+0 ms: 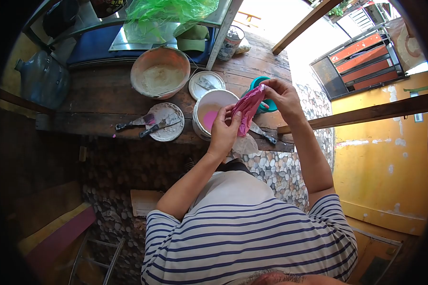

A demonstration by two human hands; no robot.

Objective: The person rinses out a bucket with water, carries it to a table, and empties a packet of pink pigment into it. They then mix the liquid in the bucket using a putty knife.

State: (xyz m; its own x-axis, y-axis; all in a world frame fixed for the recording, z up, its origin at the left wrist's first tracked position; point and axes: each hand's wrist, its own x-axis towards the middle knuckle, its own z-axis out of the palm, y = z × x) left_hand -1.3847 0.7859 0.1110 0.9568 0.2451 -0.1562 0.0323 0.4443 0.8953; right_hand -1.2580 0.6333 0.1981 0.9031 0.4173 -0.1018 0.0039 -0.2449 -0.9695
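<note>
Our left hand (225, 130) grips the pink bag (247, 107) nearside, our right hand (283, 96) pinches its far tip, by the white bucket's (216, 99) right rim; guessing we're emptying it; next move wants both grips steady imo.

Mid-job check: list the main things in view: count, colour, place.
Wooden bench: 1, brown, ahead
Crumpled plastic: 1, pink, held at centre
Small bucket: 1, white, bench front
Large bucket: 1, pinkish, behind it, leftward
Lids: 2, white, left of and behind the small bucket
Scrapers: 3, dark-handled, two on the left lid, one rightward
Tub: 1, teal, bench right
Plastic bag: 1, green, top centre-left
Cap: 1, green, by the bag
Water jug: 1, bluish, far left
Ladder: 1, grey, lower left
Wall: 1, yellow, right
Striped shirt: 1, white-navy, bottom
Left hand: 1, bare, on the crumpled plastic
Right hand: 1, bare, its upper end
</note>
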